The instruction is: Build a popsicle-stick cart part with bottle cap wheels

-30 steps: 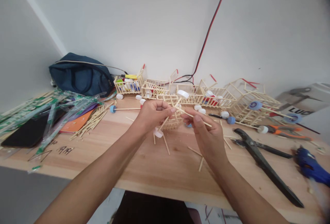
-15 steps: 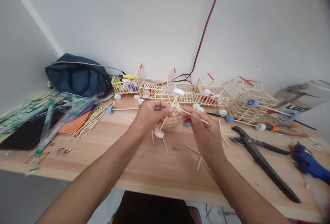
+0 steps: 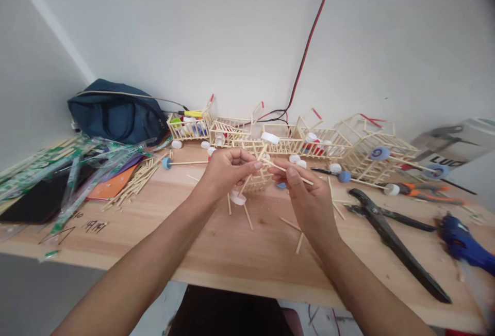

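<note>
Between the fingers of my left hand (image 3: pixel 234 171) is a thin wooden stick axle with a white bottle cap (image 3: pixel 270 138) at its upper end and another white cap (image 3: pixel 237 198) at its lower end. My right hand (image 3: pixel 303 186) pinches a second wooden stick (image 3: pixel 288 172), whose far tip meets or passes close to the axle near my left fingertips; whether they touch I cannot tell. Behind both hands stands a small cart frame of sticks (image 3: pixel 257 184), partly hidden by the fingers.
Stick-built carts (image 3: pixel 325 142) line the wall. At right lie black-handled cutters (image 3: pixel 398 243), orange-handled pliers (image 3: pixel 425 191) and a blue glue gun (image 3: pixel 466 240). A dark blue bag (image 3: pixel 116 111), loose sticks (image 3: pixel 135 186) and plastic wrappers (image 3: pixel 87 181) fill the left side.
The axle's upper cap has shifted slightly right and tilted a little. Both hands keep nearly the same place and grip.
</note>
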### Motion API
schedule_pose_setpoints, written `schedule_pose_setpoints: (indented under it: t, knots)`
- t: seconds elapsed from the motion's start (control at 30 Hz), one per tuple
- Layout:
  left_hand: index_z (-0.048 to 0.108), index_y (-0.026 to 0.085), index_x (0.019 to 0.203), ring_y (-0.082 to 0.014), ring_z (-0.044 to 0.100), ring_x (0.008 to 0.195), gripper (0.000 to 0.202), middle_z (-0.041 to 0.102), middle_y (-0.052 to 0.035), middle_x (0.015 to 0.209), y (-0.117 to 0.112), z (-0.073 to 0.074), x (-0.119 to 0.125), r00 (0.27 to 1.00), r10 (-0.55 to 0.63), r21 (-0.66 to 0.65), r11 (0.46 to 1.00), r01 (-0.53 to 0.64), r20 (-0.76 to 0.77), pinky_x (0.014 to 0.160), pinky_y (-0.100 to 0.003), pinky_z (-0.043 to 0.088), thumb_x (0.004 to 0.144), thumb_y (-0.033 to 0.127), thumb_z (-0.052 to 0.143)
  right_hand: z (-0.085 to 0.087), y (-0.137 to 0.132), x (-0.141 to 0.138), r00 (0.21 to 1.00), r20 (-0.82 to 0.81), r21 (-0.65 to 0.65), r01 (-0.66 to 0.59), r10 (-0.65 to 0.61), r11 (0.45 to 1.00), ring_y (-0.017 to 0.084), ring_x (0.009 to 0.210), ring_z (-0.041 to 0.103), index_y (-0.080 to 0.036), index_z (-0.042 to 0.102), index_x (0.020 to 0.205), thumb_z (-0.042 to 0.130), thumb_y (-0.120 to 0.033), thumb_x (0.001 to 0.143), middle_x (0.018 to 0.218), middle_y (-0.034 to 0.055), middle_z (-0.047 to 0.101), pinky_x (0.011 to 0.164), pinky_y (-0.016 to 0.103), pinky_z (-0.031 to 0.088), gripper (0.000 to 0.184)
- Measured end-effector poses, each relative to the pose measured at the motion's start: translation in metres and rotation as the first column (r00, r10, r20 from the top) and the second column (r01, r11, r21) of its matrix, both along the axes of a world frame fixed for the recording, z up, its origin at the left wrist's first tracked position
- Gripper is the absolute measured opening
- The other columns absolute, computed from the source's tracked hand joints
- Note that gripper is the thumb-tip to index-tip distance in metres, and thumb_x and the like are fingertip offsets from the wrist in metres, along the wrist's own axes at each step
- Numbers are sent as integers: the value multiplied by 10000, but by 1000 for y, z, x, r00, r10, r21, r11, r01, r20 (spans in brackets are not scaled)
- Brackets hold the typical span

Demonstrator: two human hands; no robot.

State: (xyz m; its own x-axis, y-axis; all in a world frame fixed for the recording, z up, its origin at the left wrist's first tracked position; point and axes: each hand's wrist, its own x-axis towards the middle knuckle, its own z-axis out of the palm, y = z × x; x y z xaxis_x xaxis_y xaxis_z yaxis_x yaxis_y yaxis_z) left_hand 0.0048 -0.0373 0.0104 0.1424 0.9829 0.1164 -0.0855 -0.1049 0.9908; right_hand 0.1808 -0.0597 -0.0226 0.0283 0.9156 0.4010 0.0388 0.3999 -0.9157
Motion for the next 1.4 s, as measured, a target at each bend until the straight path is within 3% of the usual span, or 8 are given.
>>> schedule_pose_setpoints:
  t: [0.33,0.87,1.2,1.4]
  knots:
    - [639,115,666,-39,411,448,313,591,13,573,1,0,0,999,-54,19,998,54,-10,432,-182,312,651,395,778,-1,1,-1,1000,-17,13,-25,25,1000,167,844,670,-266,724,1053,562,-373,915,965,35,750,791,331,541,238]
    - [603,119,645,-32,368,449,311,524,35,542,-4,3,0,984,-169,-67,983,173,61,439,-177,283,702,394,736,-7,2,1,998,-62,47,-27,30,999,174,821,657,-273,733,1035,571,-359,911,955,44,741,780,346,503,221]
    - [616,130,648,-33,329,429,275,461,51,495,-3,1,2,994,-88,-65,994,91,58,417,-174,248,727,374,714,-8,4,-3,999,-40,56,-7,9,998,184,824,638,-266,709,1069,549,-400,911,966,51,724,786,368,507,261]
    - [692,113,754,-35,356,465,310,509,32,561,-2,1,0,995,-98,-59,993,98,9,448,-182,251,713,420,719,-9,6,-2,999,-35,61,-1,4,998,193,841,636,-250,700,1091,537,-433,910,971,64,727,776,365,506,304]
